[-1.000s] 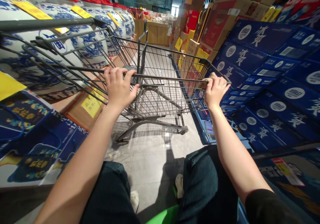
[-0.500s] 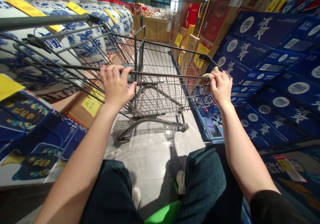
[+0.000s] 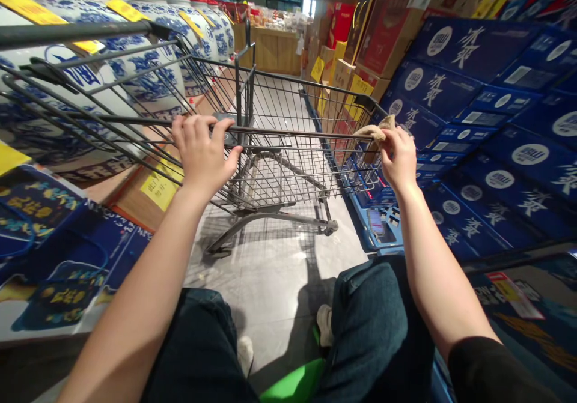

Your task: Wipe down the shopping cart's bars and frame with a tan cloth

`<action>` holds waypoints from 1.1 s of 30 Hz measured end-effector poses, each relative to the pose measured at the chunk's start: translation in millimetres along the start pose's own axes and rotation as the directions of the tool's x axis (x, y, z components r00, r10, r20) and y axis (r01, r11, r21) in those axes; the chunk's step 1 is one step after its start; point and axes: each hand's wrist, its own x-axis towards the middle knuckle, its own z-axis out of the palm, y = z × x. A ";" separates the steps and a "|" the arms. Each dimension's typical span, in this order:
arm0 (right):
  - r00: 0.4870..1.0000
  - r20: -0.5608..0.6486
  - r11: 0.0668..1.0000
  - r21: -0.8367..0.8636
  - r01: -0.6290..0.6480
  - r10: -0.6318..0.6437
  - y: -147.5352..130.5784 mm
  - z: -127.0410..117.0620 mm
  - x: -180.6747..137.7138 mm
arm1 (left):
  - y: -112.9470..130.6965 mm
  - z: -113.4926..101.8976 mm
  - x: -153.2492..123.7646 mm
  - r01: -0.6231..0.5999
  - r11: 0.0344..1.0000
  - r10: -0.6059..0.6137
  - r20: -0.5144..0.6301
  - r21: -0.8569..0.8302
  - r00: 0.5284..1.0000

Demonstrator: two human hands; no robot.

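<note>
A dark wire shopping cart stands in front of me, its near top rail running crosswise between my hands. My left hand grips this rail near its left part, fingers laid over it and thumb below. At the rail's right end my right hand pinches a beige cloth, which is draped around the rail. The cloth's lower part is hidden behind my fingers. The cart's long dark handle bar reaches out at the upper left.
Blue-and-white jars with red cloth covers line the left side. Stacked blue cartons fill the right, beside a blue pallet. A green stool is beneath me, and blue gift bags stand at lower left.
My right hand has shifted slightly along the rail end, and more of the beige cloth shows left of its fingers. My left hand stays on the rail.
</note>
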 end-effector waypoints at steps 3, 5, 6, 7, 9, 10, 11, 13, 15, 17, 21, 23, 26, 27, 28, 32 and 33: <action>1.000 -0.023 0.998 0.052 0.019 -0.017 -9.1 1.6 2.2 | 0.4 0.0 -0.4 -0.009 1.000 0.009 -0.004 0.020 1.000; 0.999 -0.044 0.999 0.031 -0.016 0.018 -18.1 5.3 1.3 | 1.2 -0.4 -0.6 -0.005 1.000 0.005 0.000 0.022 1.000; 0.999 -0.045 1.000 0.005 -0.028 0.028 -25.7 8.5 -0.1 | 1.4 -0.6 -0.6 0.000 1.000 0.000 0.001 0.016 1.000; 0.999 -0.038 0.999 -0.022 -0.027 0.026 -35.5 12.2 -2.1 | 1.5 -0.7 -0.4 0.007 1.000 -0.007 0.004 0.006 1.000; 1.000 -0.004 0.998 -0.062 0.011 -0.012 -59.5 20.0 -6.7 | 1.0 -0.7 0.1 0.021 1.000 -0.021 0.016 -0.022 1.000; 0.998 0.022 0.996 -0.070 0.057 -0.056 -71.7 23.2 -8.7 | 0.6 -0.6 0.5 0.029 0.999 -0.028 0.022 -0.037 0.999; 0.994 0.052 0.992 -0.075 0.103 -0.099 -82.2 25.7 -10.1 | 0.1 -0.7 0.9 0.036 0.998 -0.034 0.029 -0.051 0.999; 0.987 0.084 0.986 -0.082 0.144 -0.137 -94.9 28.0 -10.8 | -0.2 -1.1 1.3 0.045 0.996 -0.043 0.038 -0.073 0.998; 0.993 0.070 0.991 -0.089 0.099 -0.093 -95.3 28.3 -9.5 | 0.3 -2.0 1.2 0.042 0.996 -0.039 0.036 -0.075 0.999; 0.999 0.031 0.996 -0.086 0.015 -0.013 -89.0 29.4 -8.4 | 1.4 -2.7 0.7 0.024 0.998 -0.023 0.028 -0.053 0.999; 1.000 -0.011 0.998 -0.056 -0.030 0.029 -93.3 37.2 -11.9 | 2.8 -1.7 -0.5 -0.015 1.000 0.015 -0.008 0.010 1.000; 0.999 0.022 0.998 -0.040 0.049 -0.049 -109.2 40.4 -15.4 | 2.3 -0.6 -0.9 -0.024 0.999 0.025 -0.021 0.035 0.999; 0.965 0.116 0.971 -0.006 0.238 -0.236 -129.6 39.0 -16.0 | 0.4 0.5 -1.3 -0.029 0.998 0.030 -0.022 0.056 0.999; 0.952 0.135 0.961 0.003 0.276 -0.274 -130.5 37.0 -14.2 | -0.2 0.4 -1.5 -0.030 0.998 0.031 -0.020 0.055 0.999; 0.950 0.139 0.960 0.007 0.281 -0.280 -127.4 34.8 -11.6 | -0.6 0.3 -1.6 -0.030 0.998 0.031 -0.017 0.050 0.999; 0.999 0.025 0.999 -0.018 0.033 -0.032 -87.8 29.3 0.1 | 0.5 -1.3 -1.6 -0.016 1.000 0.016 0.007 0.000 1.000; 0.999 -0.010 0.999 -0.021 -0.042 0.041 -77.8 29.4 1.5 | 1.4 -1.6 -1.4 -0.010 1.000 0.010 0.013 -0.012 1.000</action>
